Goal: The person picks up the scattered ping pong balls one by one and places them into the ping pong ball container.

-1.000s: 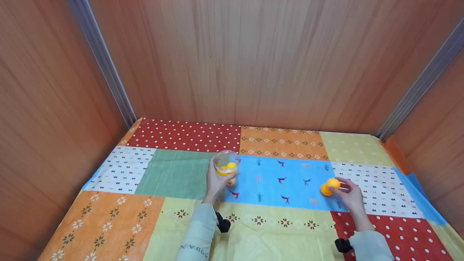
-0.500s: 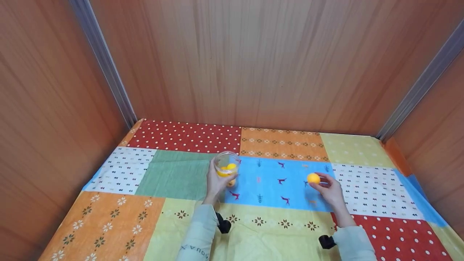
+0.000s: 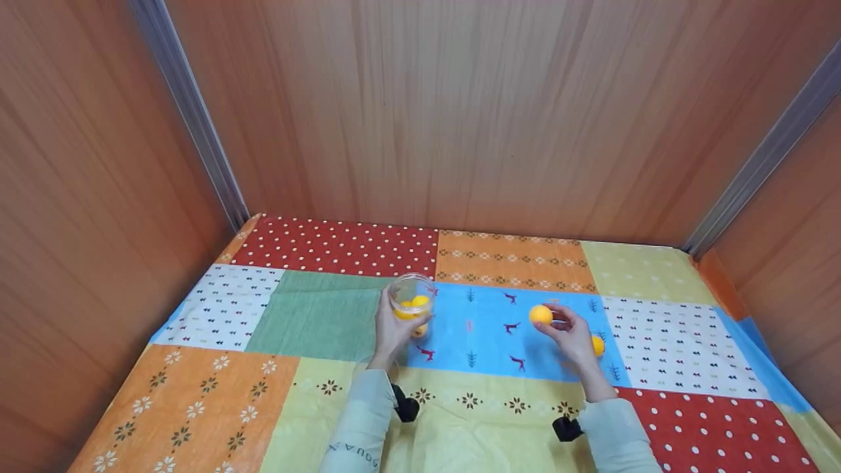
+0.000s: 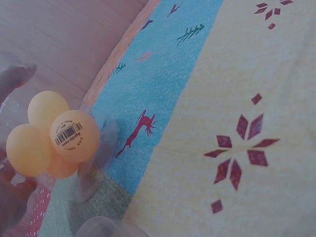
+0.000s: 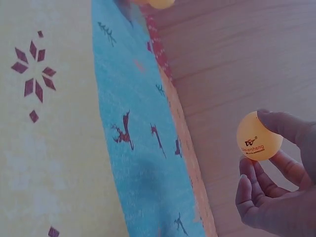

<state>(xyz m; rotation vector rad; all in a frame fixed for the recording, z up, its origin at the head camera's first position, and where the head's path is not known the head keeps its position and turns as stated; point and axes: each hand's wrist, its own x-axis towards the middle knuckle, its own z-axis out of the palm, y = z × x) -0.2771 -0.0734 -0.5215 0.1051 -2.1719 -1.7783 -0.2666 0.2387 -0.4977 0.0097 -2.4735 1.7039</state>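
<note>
My left hand (image 3: 393,332) grips a clear jar (image 3: 412,289) over the seam of the green and blue patches, its thumb across the front. Several orange ping-pong balls (image 4: 75,136) lie inside the jar, one with a barcode facing the left wrist view. Over the blue patch, my right hand (image 3: 573,338) pinches another orange ping-pong ball (image 3: 541,315) between thumb and fingers. Red lettering shows on that ball (image 5: 259,137) in the right wrist view. Behind the right hand, a further ping-pong ball (image 3: 598,346) rests on the cloth, partly hidden by the hand.
A patchwork cloth (image 3: 486,433) covers the table. Wood-grain panels (image 3: 407,118) stand at the back and both sides, joined by metal corner posts (image 3: 190,118). Near the left wrist, a clear rounded edge (image 4: 106,228) shows low in the left wrist view.
My right hand has lifted its ping-pong ball away from the one on the cloth and moved left toward the jar. The left hand and jar have stayed in place.
</note>
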